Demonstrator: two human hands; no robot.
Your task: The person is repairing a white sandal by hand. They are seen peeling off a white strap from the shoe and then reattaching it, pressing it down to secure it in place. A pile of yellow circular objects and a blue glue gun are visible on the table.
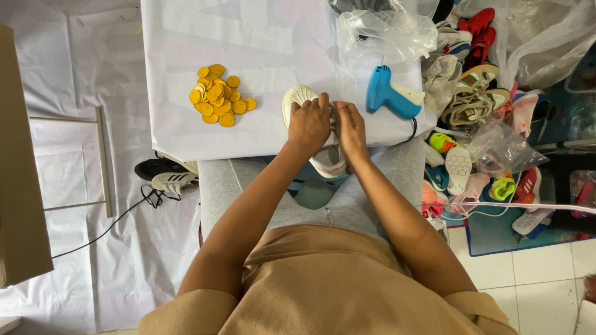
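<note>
A white shoe point(297, 99) lies sole-up at the near edge of a white-covered table point(248, 37), partly over my lap. My left hand point(308, 123) grips its middle, fingers curled over the sole. My right hand point(350, 127) is pressed against the shoe's right side, fingers closed on it. The shoe's heel end point(327, 162) shows below my hands. A blue and white glue gun point(390, 94) lies on the table just right of my right hand. A pile of several yellow round discs point(217, 95) sits on the table to the left of the shoe.
A heap of mixed shoes point(472, 93) and clear plastic bags point(385, 31) fills the floor at the right. A black and white shoe point(164, 174) and a black cable point(124, 217) lie under the table's left side. A cardboard box point(18, 167) stands at the far left.
</note>
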